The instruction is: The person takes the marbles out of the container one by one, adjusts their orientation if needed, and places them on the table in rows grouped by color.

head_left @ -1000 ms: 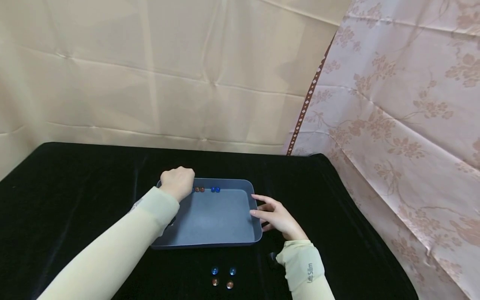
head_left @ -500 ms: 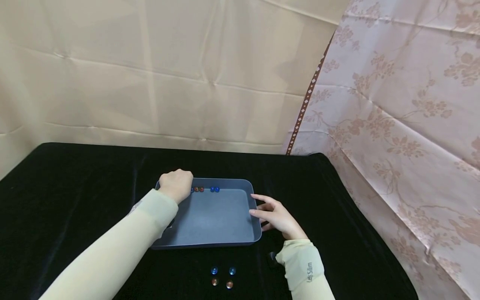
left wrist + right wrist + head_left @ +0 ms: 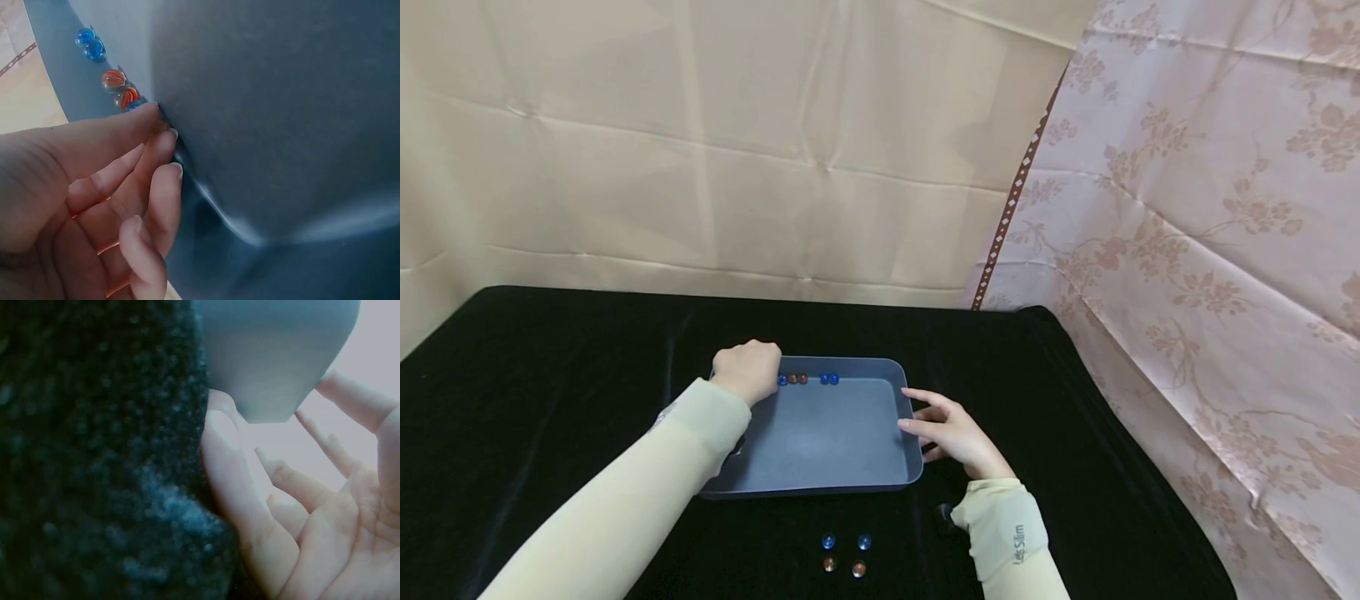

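My left hand (image 3: pixel 747 371) reaches into the far left of a grey-blue tray (image 3: pixel 820 433). In the left wrist view, its thumb and forefinger pinch a small amber marble (image 3: pixel 162 125), mostly hidden by the fingertips. Along the tray's far wall lie two blue marbles (image 3: pixel 829 379), then two red-orange striped marbles (image 3: pixel 797 378), then another blue marble (image 3: pixel 782 380) closest to the left hand. My right hand (image 3: pixel 958 433) rests at the tray's right side, fingers extended, with fingertips touching the rim and outer wall.
In front of the tray, two blue marbles (image 3: pixel 828 541) and two amber marbles (image 3: pixel 830 564) form a square on the black cloth (image 3: pixel 587 375). A cream curtain (image 3: pixel 737 167) hangs behind the table, and a pink floral one (image 3: pixel 1210 250) at the right.
The left hand has shifted slightly left along the tray's far wall, exposing the blue marble beside the red-orange pair. The right hand and the marbles on the cloth stay put.
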Available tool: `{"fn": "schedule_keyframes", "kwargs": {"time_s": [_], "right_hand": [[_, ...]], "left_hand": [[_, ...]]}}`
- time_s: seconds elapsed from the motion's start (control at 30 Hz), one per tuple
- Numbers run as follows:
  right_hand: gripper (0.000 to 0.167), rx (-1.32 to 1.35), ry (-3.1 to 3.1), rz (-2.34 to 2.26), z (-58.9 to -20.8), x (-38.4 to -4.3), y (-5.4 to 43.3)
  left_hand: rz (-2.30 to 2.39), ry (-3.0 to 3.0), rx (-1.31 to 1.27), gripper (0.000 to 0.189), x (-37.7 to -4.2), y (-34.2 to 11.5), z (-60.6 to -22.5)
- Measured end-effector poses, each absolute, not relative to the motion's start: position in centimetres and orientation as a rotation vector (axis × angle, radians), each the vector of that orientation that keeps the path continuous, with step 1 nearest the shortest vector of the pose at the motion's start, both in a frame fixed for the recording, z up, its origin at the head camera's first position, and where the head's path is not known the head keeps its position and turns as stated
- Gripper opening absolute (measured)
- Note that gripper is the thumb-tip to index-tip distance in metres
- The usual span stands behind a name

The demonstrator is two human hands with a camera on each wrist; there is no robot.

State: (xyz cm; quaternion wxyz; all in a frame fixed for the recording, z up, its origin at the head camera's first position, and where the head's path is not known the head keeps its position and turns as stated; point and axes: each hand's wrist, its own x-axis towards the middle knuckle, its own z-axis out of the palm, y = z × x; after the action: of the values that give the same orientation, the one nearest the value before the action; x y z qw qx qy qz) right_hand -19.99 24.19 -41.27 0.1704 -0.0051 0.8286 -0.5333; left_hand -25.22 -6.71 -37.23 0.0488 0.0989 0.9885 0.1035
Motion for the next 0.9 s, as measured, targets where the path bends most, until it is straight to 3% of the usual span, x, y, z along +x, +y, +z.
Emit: {"fn": "schedule_keyframes", "kwargs": {"time_s": [0.2,0.7,0.9], "right_hand": [[0.058,-0.033,2.355,-1.519,-41.3,-19.9,24.2],[0.058,-0.022,2.358,-1.523,-41.2,-19.8,24.1],[0.057,-0.007,2.353,-1.522,-41.1,-19.9,24.1]], "left_hand": [[0.313,2.997,0.296,0.01,-25.3,-6.9,-37.3],[0.325,3.019,0.34,0.007,-24.5,-6.4,-36.0],[0.421,3.017,0.377,0.02,-23.9,-6.3,-35.3]]}}
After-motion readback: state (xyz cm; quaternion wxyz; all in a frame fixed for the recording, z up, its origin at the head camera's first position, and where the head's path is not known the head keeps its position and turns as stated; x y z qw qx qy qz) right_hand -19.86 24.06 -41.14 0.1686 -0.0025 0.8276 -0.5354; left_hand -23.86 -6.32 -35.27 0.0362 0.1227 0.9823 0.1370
